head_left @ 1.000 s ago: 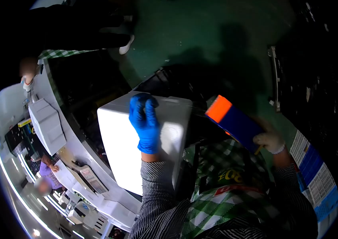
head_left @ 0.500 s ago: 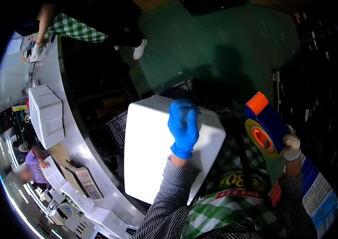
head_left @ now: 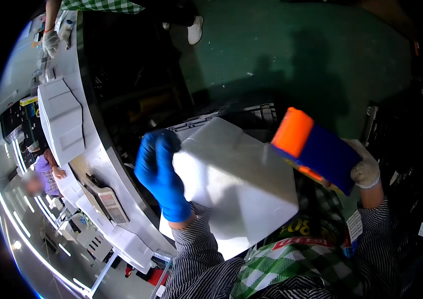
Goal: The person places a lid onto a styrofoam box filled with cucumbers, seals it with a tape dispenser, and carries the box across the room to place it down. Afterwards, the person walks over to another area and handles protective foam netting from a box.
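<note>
White box (head_left: 236, 184) center of frame. Left hand (head_left: 160, 174), blue glove, at box's upper-left edge, fingers curled; can't tell if grip pinches anything or touches the box. Right hand (head_left: 366, 164), white glove, right of center, grip wrapped around rear end of blue-and-orange tape dispenser (head_left: 318, 149), orange end toward upper left, by box's right side. Tabletop (head_left: 97, 144) down left side, white molded piece (head_left: 62, 119) on it.
</note>
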Action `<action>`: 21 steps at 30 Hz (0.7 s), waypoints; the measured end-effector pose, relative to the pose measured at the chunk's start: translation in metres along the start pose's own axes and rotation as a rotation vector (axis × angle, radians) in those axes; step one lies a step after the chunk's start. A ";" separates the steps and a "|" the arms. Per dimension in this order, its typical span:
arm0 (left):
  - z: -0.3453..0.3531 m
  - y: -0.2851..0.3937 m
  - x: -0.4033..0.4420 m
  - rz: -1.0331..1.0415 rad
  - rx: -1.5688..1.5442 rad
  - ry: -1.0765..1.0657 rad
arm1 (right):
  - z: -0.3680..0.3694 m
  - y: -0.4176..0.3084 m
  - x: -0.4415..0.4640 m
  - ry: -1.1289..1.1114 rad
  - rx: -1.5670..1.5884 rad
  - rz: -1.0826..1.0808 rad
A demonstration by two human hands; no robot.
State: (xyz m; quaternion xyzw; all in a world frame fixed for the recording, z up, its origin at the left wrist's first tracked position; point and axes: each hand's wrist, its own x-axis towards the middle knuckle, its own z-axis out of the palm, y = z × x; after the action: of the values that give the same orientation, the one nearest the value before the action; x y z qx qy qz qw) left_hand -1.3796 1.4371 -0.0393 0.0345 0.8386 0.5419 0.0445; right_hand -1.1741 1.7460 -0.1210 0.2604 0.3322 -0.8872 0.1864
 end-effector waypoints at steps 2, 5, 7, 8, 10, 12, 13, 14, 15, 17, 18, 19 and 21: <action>-0.015 -0.016 0.028 -0.199 -0.029 0.049 | 0.006 0.002 0.020 -0.057 -0.076 0.058; -0.027 -0.055 0.045 -0.346 -0.117 0.059 | 0.016 -0.002 0.049 -0.172 -0.114 0.218; -0.043 -0.077 0.044 -0.464 -0.057 -0.009 | 0.025 -0.008 0.067 -0.264 -0.013 0.360; -0.047 -0.082 0.043 -0.532 -0.018 0.017 | 0.021 -0.001 0.069 -0.262 -0.019 0.403; -0.046 -0.086 0.042 -0.561 0.058 0.003 | 0.021 0.005 0.076 -0.245 0.023 0.492; -0.043 -0.084 0.045 -0.588 0.121 -0.028 | 0.021 -0.003 0.088 -0.217 0.121 0.578; -0.043 -0.084 0.045 -0.605 0.141 -0.028 | 0.022 -0.006 0.092 -0.203 0.171 0.620; -0.043 -0.084 0.045 -0.620 0.161 -0.030 | 0.030 -0.007 0.097 -0.265 0.412 0.537; -0.043 -0.086 0.044 -0.630 0.191 -0.007 | 0.030 -0.007 0.098 -0.255 0.372 0.563; -0.042 -0.088 0.041 -0.646 0.249 0.037 | 0.023 -0.006 0.098 -0.233 0.291 0.613; -0.042 -0.088 0.040 -0.665 0.267 0.032 | 0.020 -0.005 0.098 -0.175 0.187 0.632; -0.042 -0.088 0.040 -0.683 0.284 0.027 | 0.016 -0.002 0.097 -0.116 0.084 0.650; -0.042 -0.088 0.038 -0.700 0.310 0.025 | 0.008 0.005 0.093 0.013 -0.073 0.681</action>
State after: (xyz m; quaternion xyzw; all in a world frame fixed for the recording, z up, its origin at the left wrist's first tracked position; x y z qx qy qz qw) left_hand -1.4233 1.3675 -0.1035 -0.2546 0.8720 0.3611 0.2109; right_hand -1.2484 1.7225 -0.1724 0.3551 0.2589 -0.7597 0.4792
